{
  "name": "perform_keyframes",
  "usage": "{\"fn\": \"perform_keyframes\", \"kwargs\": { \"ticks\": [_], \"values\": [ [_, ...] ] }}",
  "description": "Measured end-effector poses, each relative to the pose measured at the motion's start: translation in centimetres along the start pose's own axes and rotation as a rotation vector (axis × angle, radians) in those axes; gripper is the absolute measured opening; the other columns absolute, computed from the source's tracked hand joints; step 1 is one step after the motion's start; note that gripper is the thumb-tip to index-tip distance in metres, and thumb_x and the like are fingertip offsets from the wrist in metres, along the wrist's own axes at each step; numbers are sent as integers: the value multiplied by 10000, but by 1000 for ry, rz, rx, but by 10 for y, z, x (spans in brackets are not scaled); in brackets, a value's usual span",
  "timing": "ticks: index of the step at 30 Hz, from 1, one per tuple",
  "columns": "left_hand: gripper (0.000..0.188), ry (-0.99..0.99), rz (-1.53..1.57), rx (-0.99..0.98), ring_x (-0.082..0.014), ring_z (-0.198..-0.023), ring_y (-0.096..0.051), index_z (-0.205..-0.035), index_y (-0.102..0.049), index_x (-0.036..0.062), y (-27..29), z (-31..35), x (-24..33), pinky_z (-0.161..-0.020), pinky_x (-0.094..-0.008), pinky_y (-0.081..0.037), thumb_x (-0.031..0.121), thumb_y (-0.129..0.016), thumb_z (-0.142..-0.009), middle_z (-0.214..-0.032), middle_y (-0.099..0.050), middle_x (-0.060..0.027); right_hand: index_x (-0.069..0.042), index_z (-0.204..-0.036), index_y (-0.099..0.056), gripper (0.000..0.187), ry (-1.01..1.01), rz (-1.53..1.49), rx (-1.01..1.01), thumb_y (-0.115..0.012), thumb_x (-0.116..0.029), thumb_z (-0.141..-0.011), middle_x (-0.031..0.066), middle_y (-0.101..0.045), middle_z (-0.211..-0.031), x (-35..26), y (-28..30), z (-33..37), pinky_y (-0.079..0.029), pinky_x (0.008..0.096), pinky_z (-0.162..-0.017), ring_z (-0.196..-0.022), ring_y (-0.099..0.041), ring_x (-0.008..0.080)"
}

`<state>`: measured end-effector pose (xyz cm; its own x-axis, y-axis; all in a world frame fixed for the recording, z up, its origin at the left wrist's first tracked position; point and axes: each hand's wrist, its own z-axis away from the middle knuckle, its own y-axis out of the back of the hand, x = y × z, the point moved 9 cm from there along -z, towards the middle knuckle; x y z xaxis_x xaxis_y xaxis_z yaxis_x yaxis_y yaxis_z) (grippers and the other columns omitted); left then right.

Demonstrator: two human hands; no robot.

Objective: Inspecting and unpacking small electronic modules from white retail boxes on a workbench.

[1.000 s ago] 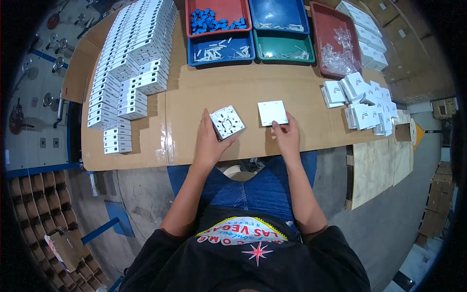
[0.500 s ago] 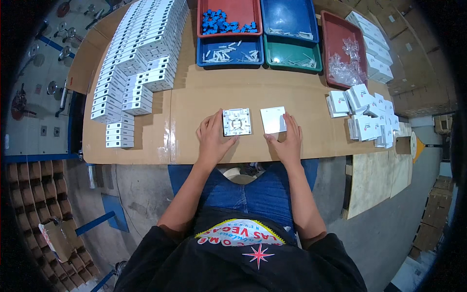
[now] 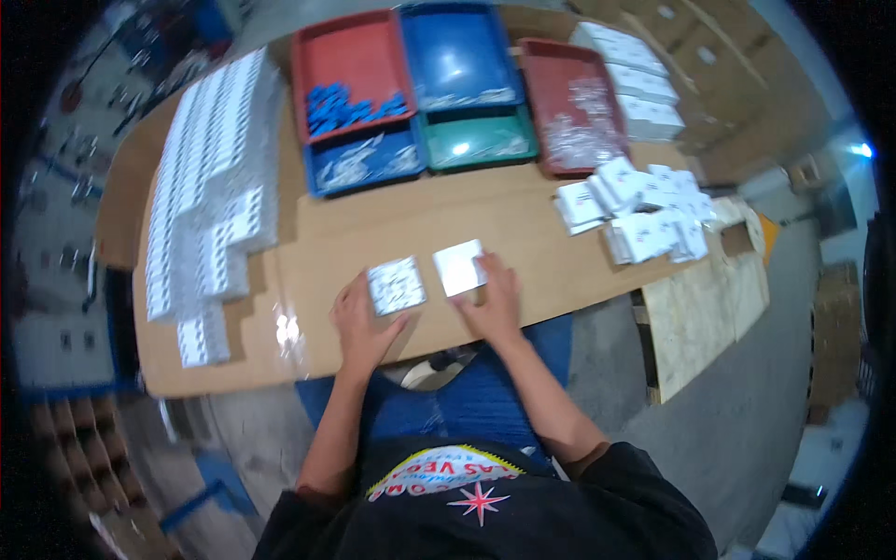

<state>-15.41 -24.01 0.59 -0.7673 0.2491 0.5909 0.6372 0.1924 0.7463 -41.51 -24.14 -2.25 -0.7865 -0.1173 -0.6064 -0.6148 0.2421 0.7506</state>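
My left hand (image 3: pixel 358 324) is curled at the left and near edges of a square white plastic box (image 3: pixel 397 286), its thumb along the near edge. The box lies open side up, and moulded parts show inside it, blurred. A flat, plain white square cover (image 3: pixel 459 269) lies to the right, with a narrow gap between the two. My right hand (image 3: pixel 495 301) grips this cover, fingers on its right edge and thumb at the near edge. Both pieces are at the near part of the cardboard-covered table (image 3: pixel 355 224).
Tall rows of white boxes (image 3: pixel 210 159) stand at the left. Behind are a red tray (image 3: pixel 350 56) of blue pieces, blue (image 3: pixel 457 56) and green (image 3: pixel 476 154) trays of small parts, and a red tray of clear bags (image 3: pixel 574 140). Wrapped white packs (image 3: pixel 644 224) pile up at the right.
The whole view has turned and shifted, so the table appears tilted and more blurred. My hands keep the same hold beside the box and the cover.
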Motion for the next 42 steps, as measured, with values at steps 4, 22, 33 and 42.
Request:
{"fn": "perform_keyframes", "kwargs": {
  "ticks": [4,22,33,42],
  "values": [
    [388,288,532,334,-201,-972,-639,-1298,-587,-7,16,32,-62,-855,-321,-518,150,-708,-964,-1103,-657,-112,-56,-1425,-543,733,-87,-199,-5,-832,-333,-811,197,-440,-1569,-18,13,-9,-303,542,-1186,-1456,-411,366],
    [626,313,764,160,-65,-538,-340,-630,-317,106,-3,45,-75,-483,-271,-219,475,-648,-1013,-582,-353,40,-39,-1071,-735,233,-60,312,85,-737,-168,-877,162,-746,-1015,131,226,-265,-550,437,-855,-963,-714,332],
    [612,230,587,102,-76,-557,-358,-641,-374,43,2,32,-50,-500,-290,-260,455,-611,-1026,-578,-362,24,-118,-1026,-770,254,-77,663,-219,-758,-308,-859,144,-754,-994,143,158,-280,-403,517,-1019,-989,-708,312],
    [472,293,613,60,-65,-602,-380,-655,-412,54,-4,38,-62,-528,-276,-292,242,-582,-1053,-633,-426,32,-69,-949,-775,179,-38,366,152,-752,-227,-869,149,-741,-871,151,203,-288,-520,437,-803,-852,-711,305]
  ]
}}
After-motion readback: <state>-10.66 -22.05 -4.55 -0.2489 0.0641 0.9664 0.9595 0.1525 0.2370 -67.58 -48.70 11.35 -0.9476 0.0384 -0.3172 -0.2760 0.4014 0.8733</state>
